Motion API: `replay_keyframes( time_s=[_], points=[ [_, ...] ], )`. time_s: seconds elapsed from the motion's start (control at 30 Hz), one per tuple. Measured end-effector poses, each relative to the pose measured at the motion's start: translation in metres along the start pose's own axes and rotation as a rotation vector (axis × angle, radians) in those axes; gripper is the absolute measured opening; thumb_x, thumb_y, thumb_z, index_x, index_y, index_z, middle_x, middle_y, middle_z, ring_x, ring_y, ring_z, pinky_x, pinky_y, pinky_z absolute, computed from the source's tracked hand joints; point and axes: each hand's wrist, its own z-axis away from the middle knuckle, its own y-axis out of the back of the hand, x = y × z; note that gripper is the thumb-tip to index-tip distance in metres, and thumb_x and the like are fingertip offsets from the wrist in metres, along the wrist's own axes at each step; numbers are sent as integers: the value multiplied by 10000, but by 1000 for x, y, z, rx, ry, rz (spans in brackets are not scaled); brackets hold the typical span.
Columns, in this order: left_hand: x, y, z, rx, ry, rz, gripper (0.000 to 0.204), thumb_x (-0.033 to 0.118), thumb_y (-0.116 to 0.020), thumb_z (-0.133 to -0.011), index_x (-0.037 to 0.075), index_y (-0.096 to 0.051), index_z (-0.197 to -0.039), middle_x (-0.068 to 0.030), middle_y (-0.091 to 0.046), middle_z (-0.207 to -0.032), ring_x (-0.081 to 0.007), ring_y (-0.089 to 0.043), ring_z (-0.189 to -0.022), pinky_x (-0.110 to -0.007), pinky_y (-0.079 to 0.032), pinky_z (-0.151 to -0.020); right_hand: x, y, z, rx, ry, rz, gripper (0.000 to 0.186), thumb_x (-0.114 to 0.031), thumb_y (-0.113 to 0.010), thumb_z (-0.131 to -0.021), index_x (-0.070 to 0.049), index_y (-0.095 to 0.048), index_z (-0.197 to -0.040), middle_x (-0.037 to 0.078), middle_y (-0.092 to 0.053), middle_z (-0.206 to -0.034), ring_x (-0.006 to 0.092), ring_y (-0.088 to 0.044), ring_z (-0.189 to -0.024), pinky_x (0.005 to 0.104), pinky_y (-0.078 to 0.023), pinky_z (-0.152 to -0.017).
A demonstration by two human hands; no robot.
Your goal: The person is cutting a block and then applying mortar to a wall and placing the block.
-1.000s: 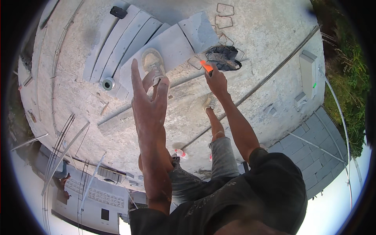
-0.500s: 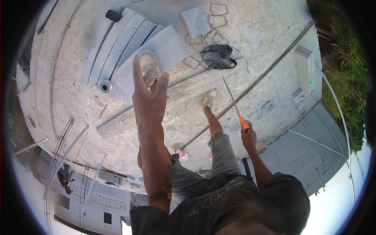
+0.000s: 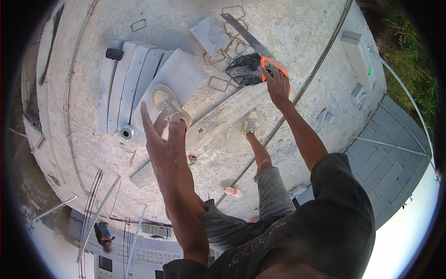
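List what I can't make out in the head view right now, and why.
All in the head view:
Saw: the right hand covers part of its orange handle.
Black bag: its crumpled folds hide whatever may be inside.
Grey block: the shoe hides part of its surface.
Orange-and-black object: too small to identify.
Distant person, lower left: too small and blurred to tell what their hands do.

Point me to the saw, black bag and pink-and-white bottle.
Saw [image 3: 255,45]: head view, on the blade, toward the handle end.
Black bag [image 3: 242,70]: head view, middle of its crumpled surface.
Pink-and-white bottle [image 3: 232,191]: head view, middle of its side.
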Motion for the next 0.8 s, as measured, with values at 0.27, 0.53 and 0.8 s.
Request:
replay_keyframes(
  time_s=[0.27,0.53,0.8],
  points=[
    [-31,-4,-21,-10,-172,-146,786,258,-594,-938,87,-146,-1561,-224,-570,-1343,-275,-557,-1248,-385,-400,-1061,39,4,134,-498,53,-108,548,-99,-604,-879,-209,-470,-1399,118,-561,-1204,310,-612,-1061,450,-544,-839],
    [-156,95,48,379,-218,174,700,166,-597,-955,46,-220,-1532,-216,-612,-1270,-254,-597,-1149,-352,-453,-978,76,58,353,-1032,-75,-599,540,-345,-619,-881,-123,-506,-1359,194,-589,-1303,373,-561,-1203,478,-451,-996],
    [-484,-10,374,-189,740,319,1010,673,-623,-830,136,-176,-1560,-232,-409,-1488,-440,-500,-1274,-624,-377,-1035,109,82,335,-1002,213,-422,551,-303,-694,-823,1,-577,-1267,244,-673,-1121,338,-677,-1019,411,-518,-890]
  ],
)
